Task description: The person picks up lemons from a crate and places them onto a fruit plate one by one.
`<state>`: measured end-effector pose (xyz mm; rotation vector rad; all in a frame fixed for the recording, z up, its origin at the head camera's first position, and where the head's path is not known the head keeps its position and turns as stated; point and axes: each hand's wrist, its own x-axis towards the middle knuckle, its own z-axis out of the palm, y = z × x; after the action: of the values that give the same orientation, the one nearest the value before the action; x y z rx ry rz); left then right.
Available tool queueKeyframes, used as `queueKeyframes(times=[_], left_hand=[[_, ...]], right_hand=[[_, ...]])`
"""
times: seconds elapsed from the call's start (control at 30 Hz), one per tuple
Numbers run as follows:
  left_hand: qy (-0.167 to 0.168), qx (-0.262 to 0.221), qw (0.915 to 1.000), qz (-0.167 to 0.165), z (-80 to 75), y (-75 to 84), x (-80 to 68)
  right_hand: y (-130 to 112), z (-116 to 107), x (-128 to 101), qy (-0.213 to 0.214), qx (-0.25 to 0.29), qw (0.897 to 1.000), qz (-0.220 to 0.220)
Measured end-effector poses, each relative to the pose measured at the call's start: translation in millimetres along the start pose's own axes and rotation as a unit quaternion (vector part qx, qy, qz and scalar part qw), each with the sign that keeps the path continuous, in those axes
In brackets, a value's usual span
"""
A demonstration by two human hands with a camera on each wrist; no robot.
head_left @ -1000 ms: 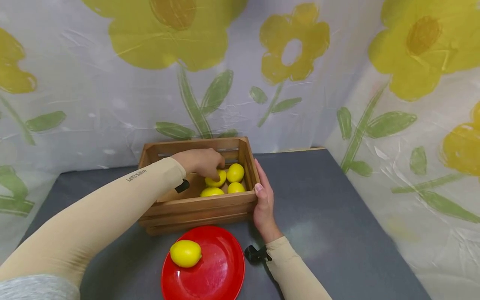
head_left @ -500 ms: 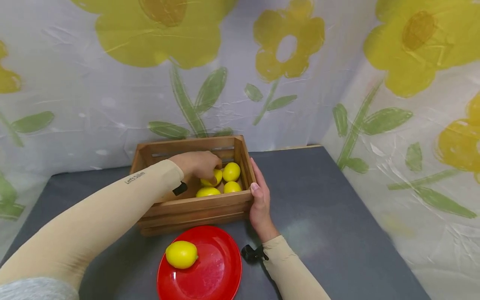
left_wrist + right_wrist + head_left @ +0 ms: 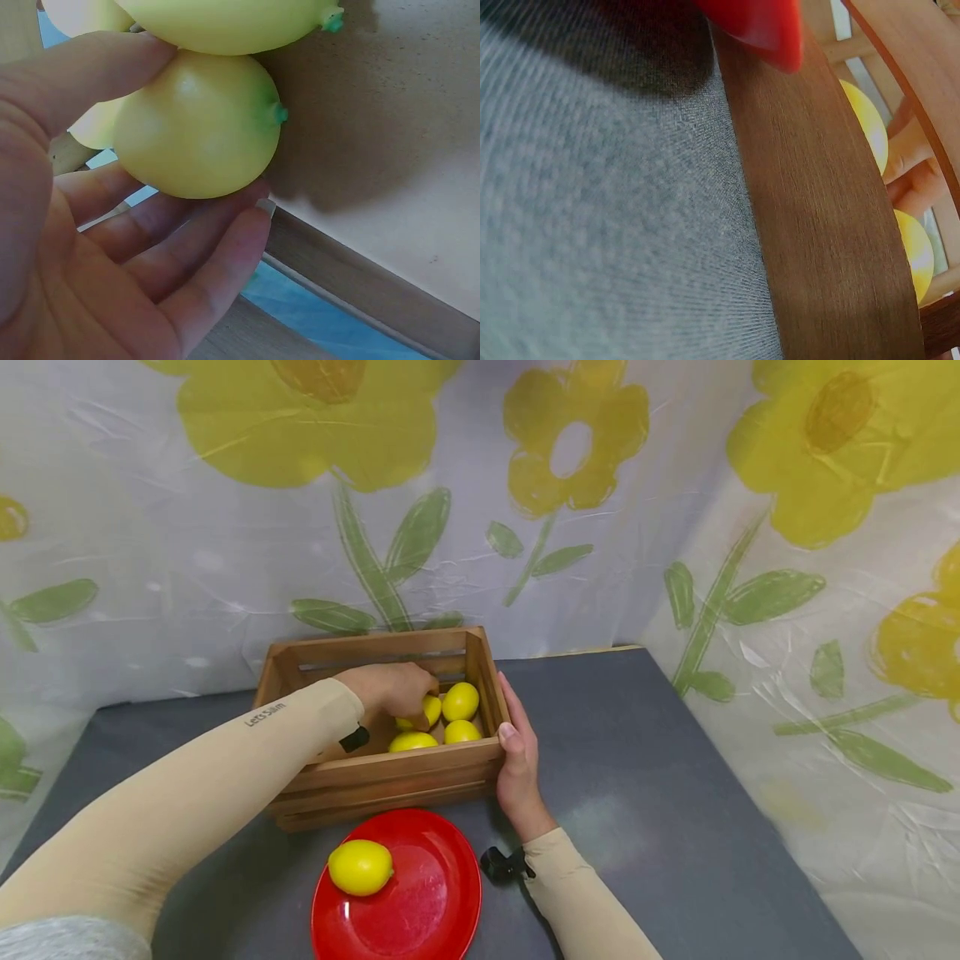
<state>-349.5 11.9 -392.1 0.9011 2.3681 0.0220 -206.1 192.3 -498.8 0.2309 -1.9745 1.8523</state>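
Observation:
In the head view my left hand reaches down into a wooden slatted crate, its fingers around a yellow lemon. The left wrist view has this lemon between thumb and fingers, its green-tipped end facing away from the palm. Another lemon lies right beside it, under the thumb's side. Several more sit in the crate's right half, among them a lemon near the back. My right hand rests against the crate's right end, fingers straight along the side and thumb at the front corner.
A red plate lies on the dark grey table in front of the crate, with one lemon on its left part. Behind the table hangs a sheet printed with yellow flowers, close to the crate's back.
The head view has shifted slightly, so everything sits a little further left. My left hand stays on the lemon in the crate and my right hand keeps its place at the crate's end.

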Motion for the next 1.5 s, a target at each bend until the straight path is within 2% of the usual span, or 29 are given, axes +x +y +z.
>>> queueKeyframes(times=[0.37, 0.6, 0.73, 0.97, 1.13, 1.3, 1.5], left_hand=[[-0.002, 0.025, 0.9997, 0.000, 0.5, -2.8, -9.5], [0.015, 0.013, 0.9998, 0.001, -4.1, -3.7, -20.8], [0.030, 0.022, 0.9993, 0.001, -9.5, -3.4, -30.6], [0.059, 0.020, 0.9975, 0.035, -23.7, 8.2, -50.0], [0.074, 0.020, 0.9964, 0.035, -22.4, 12.4, -61.9], [0.093, 0.020, 0.9942, 0.051, -20.8, 12.3, -75.6], [0.123, 0.035, 0.9903, 0.054, -25.6, 14.9, -101.3]], right_hand=[[-4, 8, -1, -0.006, 0.003, 1.000, 0.002], [-4, 9, 0, -0.002, 0.004, 1.000, 0.004], [-3, 9, 1, -0.007, 0.007, 1.000, 0.003], [-3, 2, 3, 0.011, 0.017, 1.000, 0.002], [-1, 0, 2, 0.011, 0.015, 1.000, 0.007], [1, 1, 1, 0.010, 0.016, 1.000, 0.003], [3, 2, 1, 0.011, 0.015, 1.000, 0.007]])
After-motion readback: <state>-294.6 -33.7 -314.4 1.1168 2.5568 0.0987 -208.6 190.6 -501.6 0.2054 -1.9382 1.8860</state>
